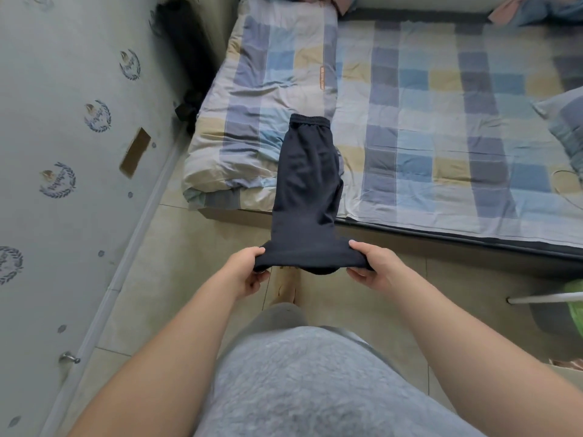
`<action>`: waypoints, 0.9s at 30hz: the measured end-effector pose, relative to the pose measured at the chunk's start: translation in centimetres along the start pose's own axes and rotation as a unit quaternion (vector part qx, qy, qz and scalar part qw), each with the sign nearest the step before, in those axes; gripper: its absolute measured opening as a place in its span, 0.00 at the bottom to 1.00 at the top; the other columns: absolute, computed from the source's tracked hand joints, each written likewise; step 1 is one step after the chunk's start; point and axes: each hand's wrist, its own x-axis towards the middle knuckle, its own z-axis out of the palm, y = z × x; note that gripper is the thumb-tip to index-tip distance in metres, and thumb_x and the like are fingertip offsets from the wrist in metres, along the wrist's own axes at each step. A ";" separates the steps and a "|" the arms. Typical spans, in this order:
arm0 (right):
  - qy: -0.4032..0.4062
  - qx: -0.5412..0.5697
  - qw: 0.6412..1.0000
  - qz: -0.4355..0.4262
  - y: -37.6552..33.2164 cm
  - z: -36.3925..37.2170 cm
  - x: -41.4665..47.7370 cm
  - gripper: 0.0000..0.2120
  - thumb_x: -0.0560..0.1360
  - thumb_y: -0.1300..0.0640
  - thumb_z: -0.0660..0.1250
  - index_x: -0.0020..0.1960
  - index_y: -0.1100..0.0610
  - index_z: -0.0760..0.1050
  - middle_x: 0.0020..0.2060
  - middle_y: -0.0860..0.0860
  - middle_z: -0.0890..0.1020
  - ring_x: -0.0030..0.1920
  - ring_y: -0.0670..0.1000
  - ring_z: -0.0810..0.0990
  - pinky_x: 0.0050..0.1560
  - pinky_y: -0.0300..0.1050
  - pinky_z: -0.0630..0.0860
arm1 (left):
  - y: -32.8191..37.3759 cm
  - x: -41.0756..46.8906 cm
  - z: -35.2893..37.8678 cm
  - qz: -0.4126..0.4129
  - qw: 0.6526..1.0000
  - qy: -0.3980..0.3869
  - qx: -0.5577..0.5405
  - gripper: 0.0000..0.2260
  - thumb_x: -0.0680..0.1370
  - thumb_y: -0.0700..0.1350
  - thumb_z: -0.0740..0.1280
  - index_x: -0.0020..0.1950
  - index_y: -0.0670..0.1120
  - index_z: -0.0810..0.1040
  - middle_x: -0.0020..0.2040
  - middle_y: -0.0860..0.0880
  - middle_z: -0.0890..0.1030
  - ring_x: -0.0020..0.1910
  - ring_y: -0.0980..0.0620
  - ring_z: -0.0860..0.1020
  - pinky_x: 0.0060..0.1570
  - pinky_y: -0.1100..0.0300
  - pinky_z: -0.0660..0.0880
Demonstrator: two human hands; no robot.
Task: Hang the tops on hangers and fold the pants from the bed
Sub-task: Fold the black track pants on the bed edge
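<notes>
A pair of dark navy pants (306, 190) stretches from the bed towards me, its elastic waistband lying on the checked bedding at the far end. The near end hangs in the air off the bed's edge. My left hand (249, 272) grips the near left corner of the pants. My right hand (373, 263) grips the near right corner, thumb on top. The fabric between my hands is pulled taut, with a fold sagging underneath.
The bed (441, 121) carries a checked sheet and a folded checked quilt (268, 89) at its left end. More clothes (533, 7) lie at the far right. A patterned wardrobe door (63, 152) stands close on my left. A pillow (568, 127) sits at the right edge.
</notes>
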 end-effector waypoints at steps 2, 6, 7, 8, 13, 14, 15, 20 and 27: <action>0.001 0.011 1.000 -0.019 -3.3 1.3 1.0 0.05 0.75 0.57 0.74 0.47 0.56 0.79 0.36 0.52 0.83 0.32 0.51 0.80 0.31 0.42 0.80 | 3.4 0.7 0.8 0.021 0.999 -0.007 -0.033 0.06 0.79 0.50 0.63 0.50 0.49 0.76 0.30 0.52 0.80 0.24 0.53 0.76 0.24 0.65 0.64; -0.001 0.041 0.998 -0.039 -9.5 3.7 3.9 0.04 0.77 0.57 0.71 0.48 0.55 0.76 0.43 0.53 0.82 0.33 0.50 0.83 0.33 0.45 0.79 | 10.5 3.2 2.3 0.042 0.996 -0.020 -0.076 0.08 0.80 0.51 0.64 0.49 0.48 0.77 0.33 0.50 0.82 0.26 0.53 0.78 0.24 0.64 0.68; -0.004 0.050 0.998 -0.040 -11.1 4.3 4.8 0.03 0.78 0.57 0.70 0.48 0.55 0.76 0.42 0.53 0.82 0.33 0.50 0.83 0.36 0.45 0.78 | 12.4 4.0 2.7 0.044 0.995 -0.024 -0.082 0.08 0.80 0.51 0.64 0.49 0.48 0.77 0.33 0.50 0.82 0.27 0.53 0.78 0.26 0.63 0.69; -0.005 0.058 0.998 -0.040 -12.7 5.0 5.8 0.03 0.79 0.57 0.69 0.47 0.55 0.76 0.42 0.53 0.82 0.33 0.49 0.83 0.37 0.45 0.78 | 14.3 4.8 3.1 0.045 0.995 -0.029 -0.089 0.08 0.80 0.51 0.63 0.49 0.48 0.78 0.34 0.50 0.82 0.28 0.53 0.78 0.27 0.63 0.68; 0.026 0.081 0.996 -0.033 -21.5 8.9 12.1 0.04 0.79 0.58 0.68 0.46 0.56 0.76 0.41 0.53 0.82 0.31 0.49 0.84 0.40 0.45 0.79 | 24.5 10.7 5.1 0.032 0.992 -0.057 -0.110 0.10 0.81 0.50 0.62 0.45 0.48 0.78 0.33 0.52 0.81 0.31 0.55 0.77 0.32 0.61 0.69; 0.034 0.085 0.995 -0.029 -23.1 9.7 13.5 0.03 0.79 0.58 0.68 0.47 0.56 0.76 0.42 0.53 0.82 0.31 0.49 0.84 0.40 0.45 0.79 | 26.6 12.1 5.6 0.025 0.992 -0.059 -0.108 0.10 0.81 0.50 0.62 0.45 0.48 0.78 0.34 0.52 0.81 0.31 0.55 0.77 0.32 0.62 0.69; 0.044 0.088 0.995 -0.024 -24.7 10.5 14.8 0.03 0.79 0.58 0.68 0.47 0.56 0.76 0.42 0.53 0.83 0.31 0.49 0.85 0.40 0.45 0.79 | 28.7 13.5 6.0 0.016 0.993 -0.059 -0.106 0.09 0.80 0.50 0.63 0.45 0.48 0.79 0.35 0.52 0.81 0.32 0.55 0.77 0.33 0.63 0.70; 0.090 0.102 0.991 -0.002 -31.1 14.1 21.1 0.02 0.79 0.58 0.68 0.47 0.55 0.77 0.41 0.52 0.83 0.31 0.48 0.85 0.40 0.45 0.79 | 37.5 20.6 8.0 -0.034 0.995 -0.061 -0.071 0.08 0.78 0.47 0.62 0.43 0.48 0.79 0.32 0.53 0.81 0.30 0.56 0.76 0.29 0.65 0.68; 0.139 0.117 0.983 0.017 -36.3 17.0 33.5 0.02 0.78 0.59 0.68 0.46 0.56 0.78 0.33 0.50 0.83 0.34 0.49 0.85 0.40 0.46 0.79 | 44.0 33.0 11.6 -0.069 0.995 -0.048 -0.052 0.09 0.80 0.49 0.62 0.45 0.48 0.78 0.37 0.52 0.81 0.33 0.55 0.76 0.31 0.63 0.68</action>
